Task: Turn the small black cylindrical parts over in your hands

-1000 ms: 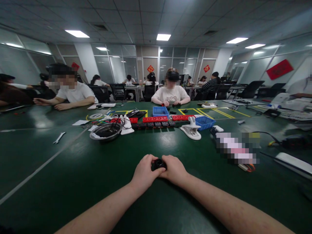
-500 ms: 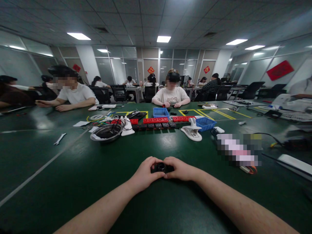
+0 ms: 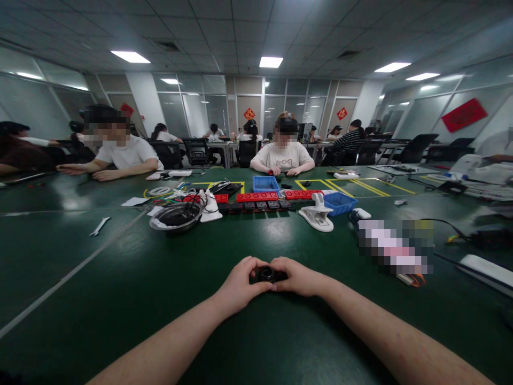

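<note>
A small black part with a round ringed opening on top [image 3: 266, 274] is held between my two hands, low over the green table [image 3: 176, 299]. My left hand [image 3: 243, 280] grips it from the left, fingers behind and thumb in front. From the right, my right hand [image 3: 295, 277] closes round it the same way, and the thumbs nearly meet at its near side. The fingers hide much of the part, so its exact kind cannot be made out.
Ahead lie red socket strips [image 3: 256, 197], a metal bowl with black cable [image 3: 176, 218], a white clamp base [image 3: 318, 215] and a blue bin [image 3: 340, 203]. A wrench [image 3: 100, 226] rests at left. Across the table a person [image 3: 282, 155] works; another person [image 3: 124, 152] sits at left.
The view has shifted very slightly. Both hands keep the same grip on the black part, with no clear movement.
</note>
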The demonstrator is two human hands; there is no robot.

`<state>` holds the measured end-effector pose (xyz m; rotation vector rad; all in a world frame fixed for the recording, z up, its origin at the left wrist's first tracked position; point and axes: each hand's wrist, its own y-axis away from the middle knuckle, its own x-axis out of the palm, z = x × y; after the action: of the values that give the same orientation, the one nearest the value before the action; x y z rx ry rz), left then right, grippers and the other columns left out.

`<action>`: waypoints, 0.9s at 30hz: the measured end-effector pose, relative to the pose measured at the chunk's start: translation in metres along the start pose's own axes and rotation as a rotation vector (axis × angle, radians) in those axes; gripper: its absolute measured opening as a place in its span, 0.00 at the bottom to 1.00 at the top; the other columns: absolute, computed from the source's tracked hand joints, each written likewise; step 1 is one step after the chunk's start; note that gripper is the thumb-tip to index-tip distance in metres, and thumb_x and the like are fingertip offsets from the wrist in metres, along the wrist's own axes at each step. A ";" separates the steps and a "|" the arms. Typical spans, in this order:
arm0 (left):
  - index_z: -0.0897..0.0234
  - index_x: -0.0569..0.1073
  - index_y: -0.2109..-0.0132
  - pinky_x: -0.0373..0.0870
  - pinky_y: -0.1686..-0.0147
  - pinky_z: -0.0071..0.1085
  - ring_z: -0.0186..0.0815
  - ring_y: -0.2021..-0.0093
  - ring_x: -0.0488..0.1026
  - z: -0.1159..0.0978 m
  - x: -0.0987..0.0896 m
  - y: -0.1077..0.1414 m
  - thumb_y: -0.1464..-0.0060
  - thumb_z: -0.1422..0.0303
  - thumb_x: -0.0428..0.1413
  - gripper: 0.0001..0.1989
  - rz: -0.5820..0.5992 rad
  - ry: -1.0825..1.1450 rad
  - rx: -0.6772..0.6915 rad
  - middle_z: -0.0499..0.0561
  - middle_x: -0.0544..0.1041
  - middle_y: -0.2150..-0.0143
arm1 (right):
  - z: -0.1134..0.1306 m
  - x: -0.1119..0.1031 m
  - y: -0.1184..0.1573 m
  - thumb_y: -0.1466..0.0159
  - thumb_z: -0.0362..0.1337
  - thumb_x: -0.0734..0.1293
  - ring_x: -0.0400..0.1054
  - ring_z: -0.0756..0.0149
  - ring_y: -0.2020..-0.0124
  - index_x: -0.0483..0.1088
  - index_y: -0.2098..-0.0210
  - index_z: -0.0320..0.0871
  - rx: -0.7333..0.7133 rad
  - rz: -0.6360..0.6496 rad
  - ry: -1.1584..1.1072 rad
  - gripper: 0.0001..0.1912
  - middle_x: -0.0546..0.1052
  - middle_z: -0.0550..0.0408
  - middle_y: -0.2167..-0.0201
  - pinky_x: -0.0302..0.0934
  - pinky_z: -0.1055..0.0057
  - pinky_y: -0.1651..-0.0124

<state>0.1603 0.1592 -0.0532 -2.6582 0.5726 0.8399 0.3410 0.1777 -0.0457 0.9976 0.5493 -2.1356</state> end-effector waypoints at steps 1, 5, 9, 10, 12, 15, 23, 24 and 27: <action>0.62 0.68 0.61 0.59 0.70 0.26 0.33 0.68 0.62 0.000 0.000 0.000 0.59 0.64 0.58 0.15 -0.004 -0.001 -0.002 0.47 0.65 0.67 | 0.000 0.000 0.000 0.48 0.35 0.65 0.60 0.68 0.67 0.67 0.67 0.38 0.010 -0.005 -0.002 0.09 0.67 0.56 0.70 0.54 0.73 0.64; 0.62 0.69 0.63 0.59 0.70 0.27 0.34 0.68 0.62 -0.003 0.001 0.000 0.61 0.62 0.58 0.16 -0.019 -0.017 -0.009 0.47 0.65 0.67 | 0.001 0.001 -0.001 0.50 0.35 0.67 0.59 0.71 0.72 0.65 0.71 0.38 0.094 -0.016 -0.034 0.09 0.65 0.59 0.74 0.52 0.76 0.70; 0.63 0.69 0.65 0.59 0.71 0.27 0.34 0.69 0.63 -0.006 0.005 0.000 0.63 0.63 0.59 0.15 -0.067 -0.057 -0.050 0.47 0.65 0.68 | -0.001 0.007 -0.002 0.54 0.37 0.69 0.56 0.73 0.75 0.62 0.74 0.39 0.186 -0.061 -0.064 0.13 0.62 0.62 0.78 0.49 0.79 0.75; 0.63 0.69 0.66 0.60 0.71 0.27 0.34 0.68 0.63 -0.006 0.007 0.000 0.63 0.63 0.59 0.15 -0.086 -0.067 -0.066 0.47 0.65 0.68 | -0.002 0.010 -0.002 0.55 0.38 0.70 0.56 0.73 0.75 0.61 0.75 0.39 0.210 -0.086 -0.043 0.14 0.62 0.62 0.78 0.48 0.78 0.76; 0.63 0.68 0.66 0.60 0.71 0.28 0.35 0.68 0.64 -0.007 0.010 0.001 0.63 0.63 0.59 0.14 -0.135 -0.090 -0.091 0.47 0.66 0.68 | -0.002 0.016 -0.003 0.57 0.39 0.70 0.56 0.72 0.75 0.60 0.76 0.40 0.268 -0.149 0.037 0.16 0.63 0.62 0.78 0.47 0.78 0.76; 0.63 0.67 0.67 0.61 0.69 0.30 0.37 0.66 0.64 -0.008 0.012 0.002 0.62 0.63 0.59 0.14 -0.212 -0.136 -0.114 0.48 0.66 0.68 | 0.002 0.026 -0.006 0.57 0.43 0.69 0.57 0.70 0.75 0.59 0.76 0.41 0.358 -0.245 0.187 0.16 0.64 0.59 0.77 0.46 0.76 0.76; 0.63 0.67 0.67 0.61 0.67 0.30 0.37 0.65 0.65 -0.003 0.012 -0.002 0.62 0.65 0.59 0.12 -0.258 -0.141 -0.088 0.48 0.66 0.68 | 0.016 0.034 -0.008 0.50 0.43 0.64 0.61 0.63 0.70 0.62 0.71 0.40 0.418 -0.322 0.406 0.13 0.68 0.52 0.73 0.51 0.71 0.70; 0.63 0.67 0.67 0.61 0.67 0.30 0.37 0.66 0.65 -0.003 0.011 -0.003 0.62 0.66 0.59 0.12 -0.238 -0.117 -0.066 0.48 0.66 0.68 | 0.016 0.032 -0.006 0.51 0.44 0.65 0.61 0.63 0.69 0.63 0.68 0.40 0.376 -0.322 0.369 0.15 0.68 0.52 0.71 0.52 0.70 0.69; 0.63 0.68 0.66 0.61 0.69 0.28 0.35 0.67 0.64 -0.001 0.007 -0.003 0.62 0.67 0.58 0.12 -0.155 -0.058 -0.016 0.47 0.66 0.68 | 0.011 0.022 -0.001 0.54 0.44 0.68 0.61 0.63 0.65 0.63 0.61 0.41 0.199 -0.278 0.220 0.23 0.68 0.52 0.66 0.54 0.69 0.64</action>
<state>0.1675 0.1598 -0.0564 -2.6424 0.3426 0.8762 0.3249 0.1625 -0.0558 1.3447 0.6200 -2.3758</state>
